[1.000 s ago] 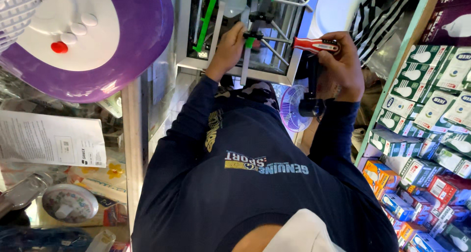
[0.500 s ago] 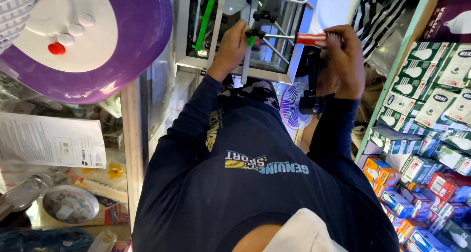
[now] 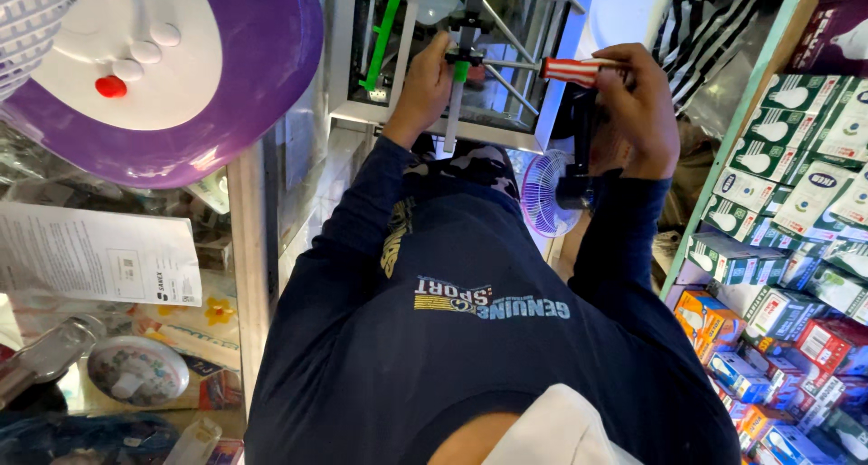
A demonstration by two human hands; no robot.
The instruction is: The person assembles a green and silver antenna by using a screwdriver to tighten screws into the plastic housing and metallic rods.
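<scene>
We judge the main risk to be the screwdriver (image 3: 551, 68) tip slipping off its fastener, since the shaft lies nearly level and the white rod (image 3: 452, 112) assembly could twist under sideways force. That assembly sits at upper centre of the frame, inside the grey frame (image 3: 434, 121). Our left hand (image 3: 423, 90) is stretched forward, fingers clamped on the white rod. Our right hand (image 3: 637, 112), upper right, has its fingers closed around the red-and-white striped handle, wrist bent inward.

screwdriver (image 3: 542, 67) tip hidden, frame (image 3: 434, 121) top cropped
</scene>
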